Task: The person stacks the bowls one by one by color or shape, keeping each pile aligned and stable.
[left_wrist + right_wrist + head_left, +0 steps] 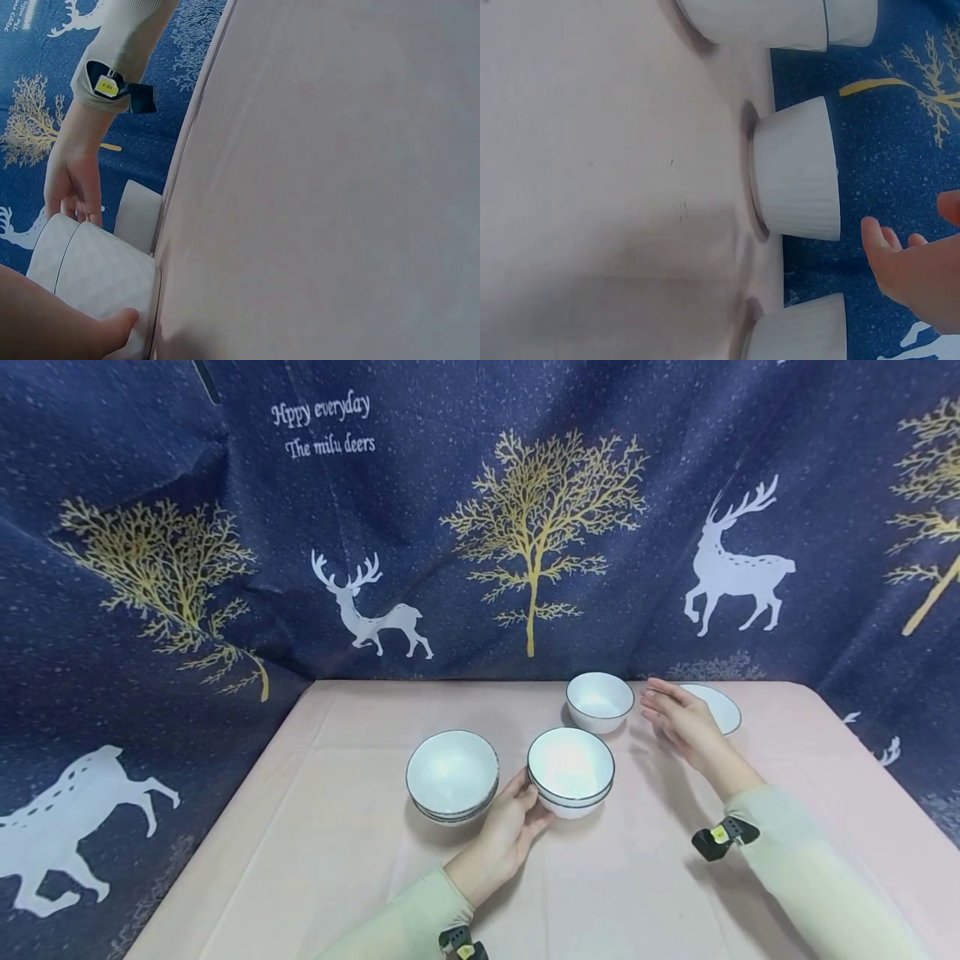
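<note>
My left hand grips the left side of a nested pair of white bowls with dark rims. In the left wrist view, its thumb lies against the patterned outer wall of the pair. A second nested stack of white bowls stands just left of that hand. My right hand is raised with relaxed fingers and holds nothing. It is between a single white bowl at the back and another white bowl, which it partly hides. The right wrist view shows the single bowl's ribbed side, apart from the fingertips.
A pale pink cloth covers the table, which ends at the back against a dark blue hanging with deer and trees. Each sleeve carries a small dark wrist device.
</note>
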Motion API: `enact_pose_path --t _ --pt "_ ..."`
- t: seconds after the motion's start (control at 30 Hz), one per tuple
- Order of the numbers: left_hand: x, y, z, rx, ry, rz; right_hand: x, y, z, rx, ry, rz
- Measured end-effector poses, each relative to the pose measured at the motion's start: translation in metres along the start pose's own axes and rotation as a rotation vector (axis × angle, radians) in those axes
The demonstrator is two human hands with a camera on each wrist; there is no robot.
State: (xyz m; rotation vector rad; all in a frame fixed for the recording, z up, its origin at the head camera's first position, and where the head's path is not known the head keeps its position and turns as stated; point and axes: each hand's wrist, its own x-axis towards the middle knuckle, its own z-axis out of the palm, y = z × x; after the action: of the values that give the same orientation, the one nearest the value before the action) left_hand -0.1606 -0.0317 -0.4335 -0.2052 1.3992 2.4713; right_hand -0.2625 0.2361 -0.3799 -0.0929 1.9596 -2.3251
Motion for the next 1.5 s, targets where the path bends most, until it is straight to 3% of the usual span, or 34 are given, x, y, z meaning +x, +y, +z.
enact_pose_path --t 0.3,0.77,1.07,1.5 --pt "0.001 0.000 0.000 0.009 0.003 -0.001 0.013 0.008 0.009 -0.182 0.075 0.085" --pt "0.003 -0.003 0.000 -0.008 0.020 -0.003 0.035 0.028 0.019 -0.286 0.138 0.125" --pt "0.004 -0.003 -0.001 -0.015 0.027 0.004 0.040 0.037 0.022 -0.195 0.128 0.182" --pt "0.003 -0.003 -0.001 -0.014 0.017 -0.008 0.047 0.048 0.019 -0.150 0.100 0.242"
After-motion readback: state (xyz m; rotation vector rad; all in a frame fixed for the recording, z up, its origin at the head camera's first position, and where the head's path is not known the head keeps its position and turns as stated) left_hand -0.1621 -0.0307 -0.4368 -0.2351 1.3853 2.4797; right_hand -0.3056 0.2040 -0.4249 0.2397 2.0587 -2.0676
